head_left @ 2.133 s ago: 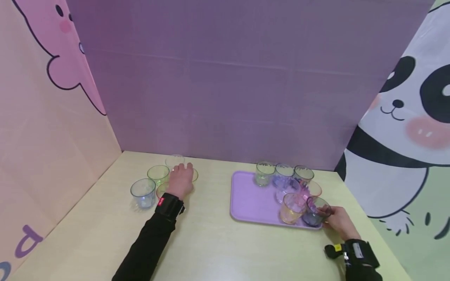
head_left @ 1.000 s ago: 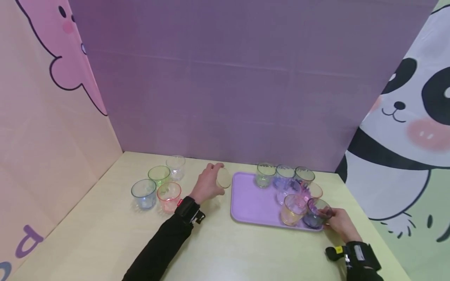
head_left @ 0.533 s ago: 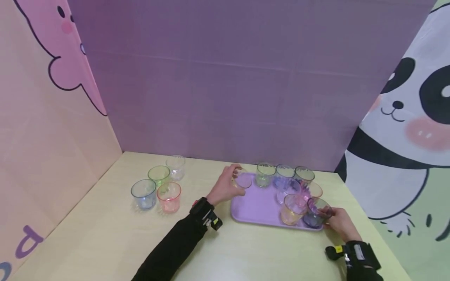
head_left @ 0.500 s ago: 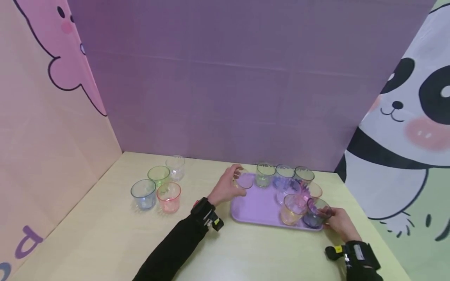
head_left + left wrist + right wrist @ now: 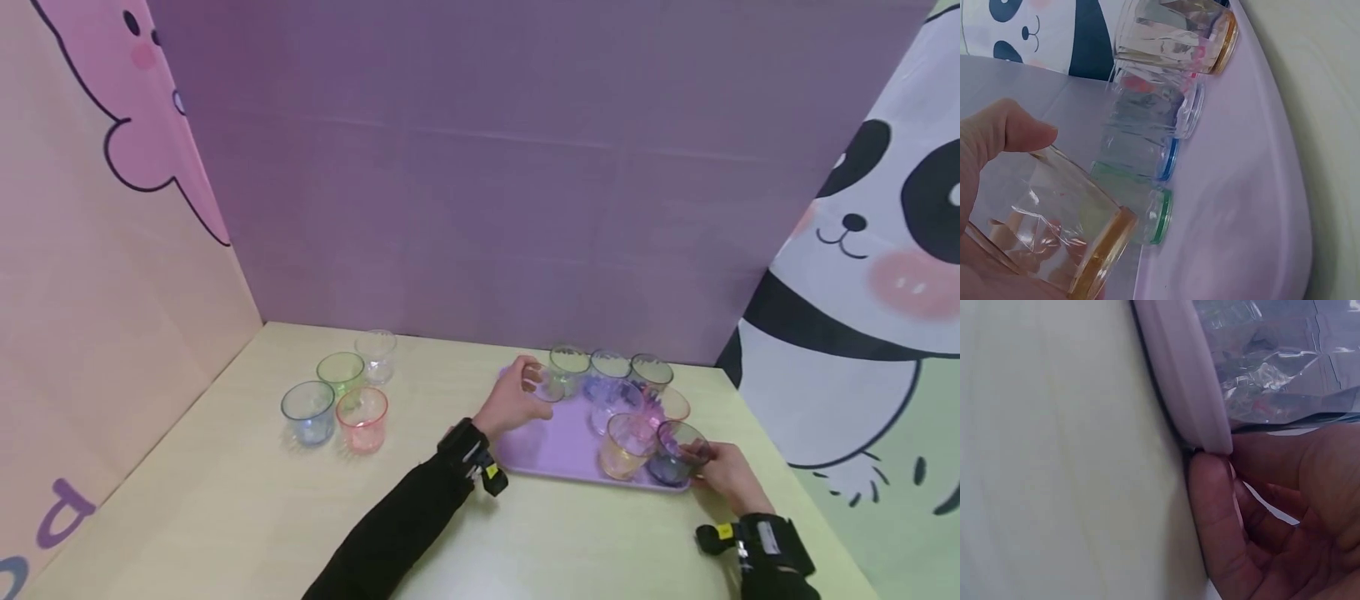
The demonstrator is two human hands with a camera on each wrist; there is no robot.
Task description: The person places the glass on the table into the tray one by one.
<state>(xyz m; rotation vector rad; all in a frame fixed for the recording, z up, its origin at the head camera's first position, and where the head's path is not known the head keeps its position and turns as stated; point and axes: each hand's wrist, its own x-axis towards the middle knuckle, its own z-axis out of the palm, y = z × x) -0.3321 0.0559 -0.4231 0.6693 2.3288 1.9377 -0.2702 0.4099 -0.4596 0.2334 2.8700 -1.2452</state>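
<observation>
My left hand [image 5: 516, 398] grips a clear amber-tinted drinking glass [image 5: 1063, 219], thumb on one side and fingers round the other. The glass is tilted, over the left back part of the lilac tray [image 5: 547, 446], close beside a green-tinted glass [image 5: 567, 375] standing there. At the tray's near right corner, my right hand [image 5: 731, 479] pinches the tray rim [image 5: 1191, 381] between thumb and finger. Right above that thumb stands a dark grey-blue glass [image 5: 673, 460]. An amber glass [image 5: 622, 454] is next to it on the tray.
Several more glasses crowd the tray's right half, among them a blue one [image 5: 609, 371] and a purple one [image 5: 617, 404]. Left of the tray stand a blue glass [image 5: 309, 417], a green one [image 5: 341, 372], a pink one [image 5: 363, 421] and a clear one [image 5: 377, 358].
My left hand has taken the amber glass from the group at the left and carried it rightward over the tray. The right hand has stayed at the tray corner.
</observation>
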